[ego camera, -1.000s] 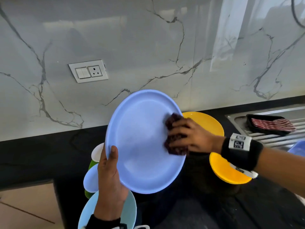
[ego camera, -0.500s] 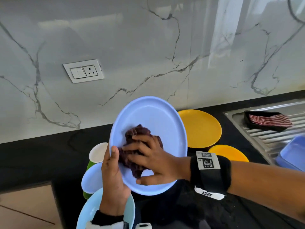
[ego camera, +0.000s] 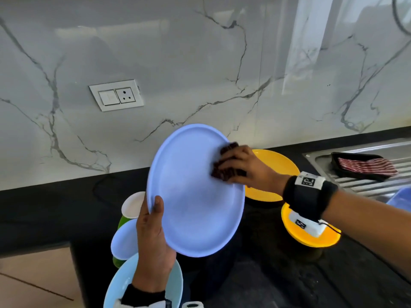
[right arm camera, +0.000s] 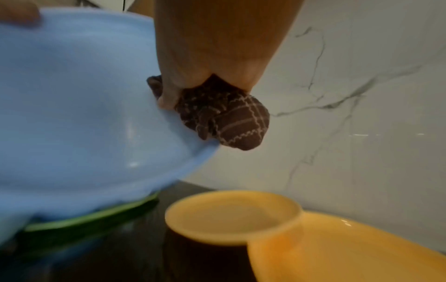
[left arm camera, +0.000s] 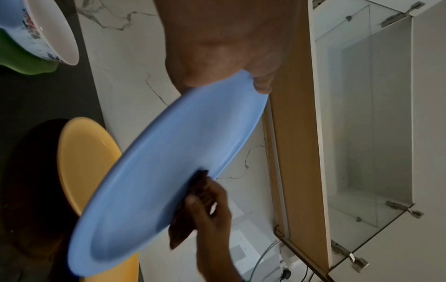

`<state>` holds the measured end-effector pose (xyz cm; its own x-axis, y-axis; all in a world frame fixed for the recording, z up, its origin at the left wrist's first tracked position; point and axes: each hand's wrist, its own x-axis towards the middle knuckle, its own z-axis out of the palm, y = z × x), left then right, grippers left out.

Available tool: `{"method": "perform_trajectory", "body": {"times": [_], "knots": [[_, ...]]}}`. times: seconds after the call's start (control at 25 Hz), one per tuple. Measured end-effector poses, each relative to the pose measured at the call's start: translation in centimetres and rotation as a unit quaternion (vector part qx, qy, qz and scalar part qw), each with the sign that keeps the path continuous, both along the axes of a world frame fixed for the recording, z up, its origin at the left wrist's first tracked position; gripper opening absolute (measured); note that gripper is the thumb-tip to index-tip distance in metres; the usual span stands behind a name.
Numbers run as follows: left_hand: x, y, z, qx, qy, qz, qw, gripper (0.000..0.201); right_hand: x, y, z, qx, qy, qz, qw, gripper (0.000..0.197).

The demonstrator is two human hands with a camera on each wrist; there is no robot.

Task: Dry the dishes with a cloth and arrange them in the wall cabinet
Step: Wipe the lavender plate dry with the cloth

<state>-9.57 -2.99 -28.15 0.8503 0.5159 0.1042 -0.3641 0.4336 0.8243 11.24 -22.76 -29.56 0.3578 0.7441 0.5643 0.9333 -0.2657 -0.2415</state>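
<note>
- Head view: my left hand (ego camera: pixel 153 247) grips the round pale-blue plastic plate (ego camera: pixel 195 196) by its lower-left rim, thumb on the face, the other fingers hidden behind; plate tilted up, clear of the black counter (ego camera: pixel 278 274).
- My right hand (ego camera: pixel 246 170) curls around a bunched dark-brown checked cloth (right arm camera: pixel 229 118), pressed on the plate's upper-right edge, under my fingertips.
- Step in hand, as I judge it: drying this plate's face.
- Beyond my right knuckles: yellow round plates (ego camera: pixel 275 172) on the counter, undried I assume.
- Left wrist view: open white wall cabinet (left arm camera: pixel 366 118) past my left fingers.
- Next I'd wipe the back, then shelve it; grip must stay firm, rim likely slick.
</note>
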Motion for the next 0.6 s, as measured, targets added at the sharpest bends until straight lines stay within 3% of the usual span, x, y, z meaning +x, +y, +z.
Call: {"method": "perform_trajectory", "body": {"times": [0.08,0.16,0.28,0.4,0.48,0.6], "knots": [[0.2,-0.3,0.1,0.007,-0.004,-0.010,1.000,0.042,-0.9,3.4,2.0,0.089,-0.006,-0.035,0.995,0.046],[0.4,-0.3,0.2,0.010,-0.013,-0.016,1.000,0.040,-4.0,7.0,3.1,0.128,-0.030,-0.035,0.991,0.051],[0.6,0.7,0.1,-0.006,0.004,-0.021,1.000,0.076,-9.8,8.6,0.8,0.099,-0.091,0.040,0.990,0.050],[0.4,1.8,0.0,-0.013,0.092,-0.001,0.996,0.103,-12.2,5.2,-4.6,-0.021,-0.089,0.160,0.983,0.042],[0.3,1.6,-0.2,-0.017,0.074,-0.009,0.997,0.104,-10.6,2.1,-6.7,-0.063,-0.085,0.168,0.980,0.039],[-0.1,0.0,0.3,-0.002,0.019,0.012,1.000,0.091,-6.0,-0.6,-6.6,-0.043,-0.075,0.097,0.992,0.042]]}}
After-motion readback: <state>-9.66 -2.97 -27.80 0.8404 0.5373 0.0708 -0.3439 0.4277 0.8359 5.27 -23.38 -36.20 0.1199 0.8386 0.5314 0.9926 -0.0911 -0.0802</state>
